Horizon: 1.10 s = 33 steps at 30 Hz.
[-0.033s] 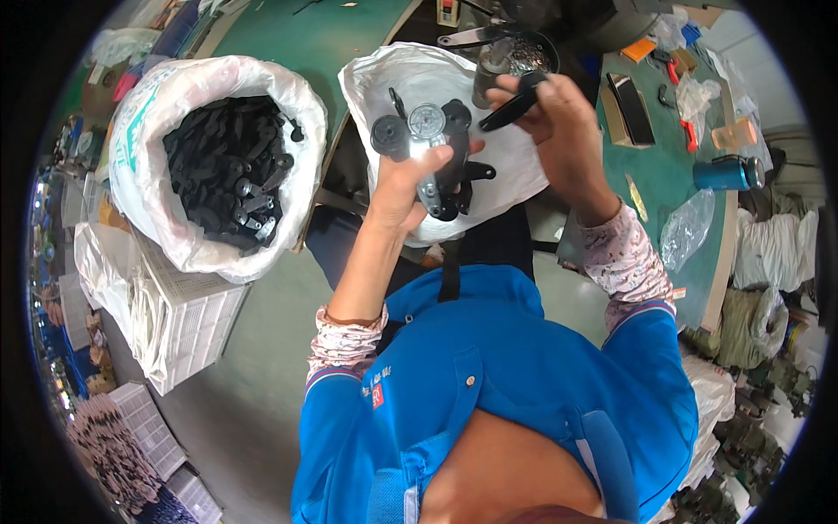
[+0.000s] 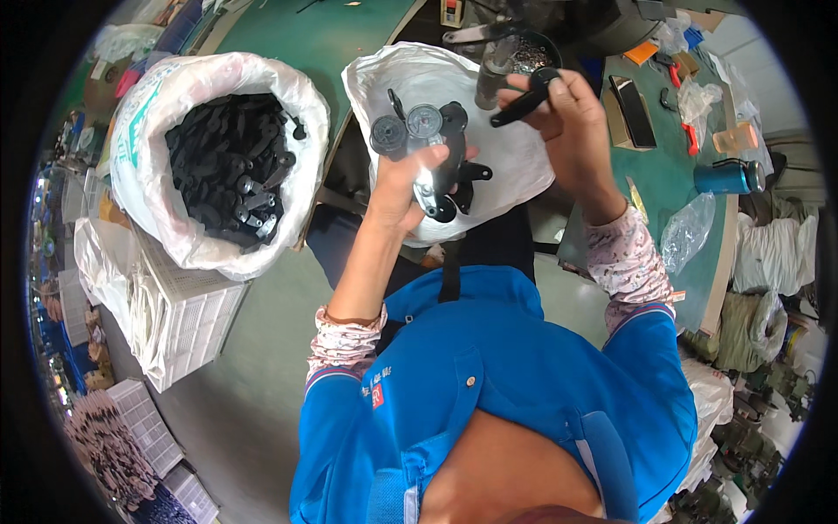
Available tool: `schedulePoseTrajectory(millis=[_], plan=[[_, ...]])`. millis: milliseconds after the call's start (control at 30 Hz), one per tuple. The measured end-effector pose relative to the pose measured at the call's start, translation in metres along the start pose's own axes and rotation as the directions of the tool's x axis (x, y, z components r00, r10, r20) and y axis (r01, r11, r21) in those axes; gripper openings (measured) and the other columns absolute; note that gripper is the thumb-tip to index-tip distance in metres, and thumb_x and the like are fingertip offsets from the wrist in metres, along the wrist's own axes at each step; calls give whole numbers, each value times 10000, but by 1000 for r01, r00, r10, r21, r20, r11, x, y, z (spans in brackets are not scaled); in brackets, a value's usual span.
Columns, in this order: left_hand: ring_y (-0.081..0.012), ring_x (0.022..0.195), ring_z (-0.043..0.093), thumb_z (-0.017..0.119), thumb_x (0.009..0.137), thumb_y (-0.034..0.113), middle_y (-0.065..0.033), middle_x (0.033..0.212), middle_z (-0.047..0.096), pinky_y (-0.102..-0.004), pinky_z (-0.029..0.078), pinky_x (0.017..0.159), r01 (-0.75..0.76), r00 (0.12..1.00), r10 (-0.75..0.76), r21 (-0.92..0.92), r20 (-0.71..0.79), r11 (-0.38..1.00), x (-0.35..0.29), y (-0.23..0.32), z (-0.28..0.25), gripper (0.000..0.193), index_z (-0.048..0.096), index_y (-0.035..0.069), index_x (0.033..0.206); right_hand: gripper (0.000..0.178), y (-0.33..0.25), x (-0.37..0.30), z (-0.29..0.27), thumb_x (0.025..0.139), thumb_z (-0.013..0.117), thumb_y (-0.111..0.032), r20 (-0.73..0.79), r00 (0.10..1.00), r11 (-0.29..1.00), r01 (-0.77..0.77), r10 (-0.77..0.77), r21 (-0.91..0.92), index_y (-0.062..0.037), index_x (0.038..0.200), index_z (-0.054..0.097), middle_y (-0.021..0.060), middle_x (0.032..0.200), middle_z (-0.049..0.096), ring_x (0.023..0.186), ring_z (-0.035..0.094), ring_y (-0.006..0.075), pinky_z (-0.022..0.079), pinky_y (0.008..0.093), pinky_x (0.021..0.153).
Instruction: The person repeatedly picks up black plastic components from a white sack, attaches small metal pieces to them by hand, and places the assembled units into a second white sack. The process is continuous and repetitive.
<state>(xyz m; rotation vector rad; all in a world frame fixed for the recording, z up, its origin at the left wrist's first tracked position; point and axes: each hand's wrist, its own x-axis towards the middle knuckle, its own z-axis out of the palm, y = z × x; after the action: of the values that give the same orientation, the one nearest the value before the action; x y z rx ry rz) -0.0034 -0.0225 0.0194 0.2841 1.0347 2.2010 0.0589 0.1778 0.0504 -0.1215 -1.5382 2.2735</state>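
Observation:
My left hand [image 2: 397, 188] is closed round a bunch of lever-shaped parts with round heads. Black levers [image 2: 452, 148] fan out past its fingers, beside a shiny silver-grey lever [image 2: 425, 124]. My right hand [image 2: 572, 127] pinches a single black lever [image 2: 522, 106] by its round end, up and to the right of the bunch. Beneath both hands a white sack [image 2: 515, 170] is spread, with some black levers [image 2: 476, 171] showing below the left fingers; whether they are held or lying there I cannot tell.
To the left, a big white sack [image 2: 310, 175] full of black levers stands by a white plastic crate [image 2: 196, 319]. A dark bowl of small metal bits [image 2: 531, 59] sits beyond my right hand. On the green table [image 2: 646, 166] are a phone [image 2: 633, 112] and a blue flask [image 2: 731, 176].
My right hand has shifted slightly to the right with the black lever, which is tilted a little differently. The left hand and its bunch have barely moved.

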Motion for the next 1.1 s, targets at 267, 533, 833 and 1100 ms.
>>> schedulePoseTrajectory(millis=[267,533,833,1100], plan=[[-218,761,658,680,769,150,-158,927,630,-245,472,415,247,960,-213,-191,179,950,-5,4,-14,431,525,-15,1135,353,-18,-10,8,994,469,-220,549,833,850,243,63,-467,-38,1291,532,34,1054,538,786,533,83,431,220,670],[-201,731,677,655,829,169,-139,864,660,-225,495,426,160,984,-161,18,76,987,0,0,2,297,583,-32,1036,228,-10,-1,-3,934,585,-122,522,853,811,284,31,-512,-14,1134,594,50,965,639,814,612,106,488,233,693],[-173,733,664,666,857,290,-139,863,686,-246,496,474,187,973,-177,58,-148,981,11,-9,-7,355,626,-16,1034,340,-47,40,-9,898,633,-153,145,989,887,101,-39,-451,-39,1217,610,57,930,665,740,623,85,477,210,609],[-211,889,632,636,855,214,-148,1009,652,-306,511,579,89,990,-91,-20,-105,996,19,-6,-9,349,544,-12,1104,212,-79,93,17,948,538,-142,23,972,848,-191,233,-495,51,913,617,78,610,619,398,512,101,377,221,350]])
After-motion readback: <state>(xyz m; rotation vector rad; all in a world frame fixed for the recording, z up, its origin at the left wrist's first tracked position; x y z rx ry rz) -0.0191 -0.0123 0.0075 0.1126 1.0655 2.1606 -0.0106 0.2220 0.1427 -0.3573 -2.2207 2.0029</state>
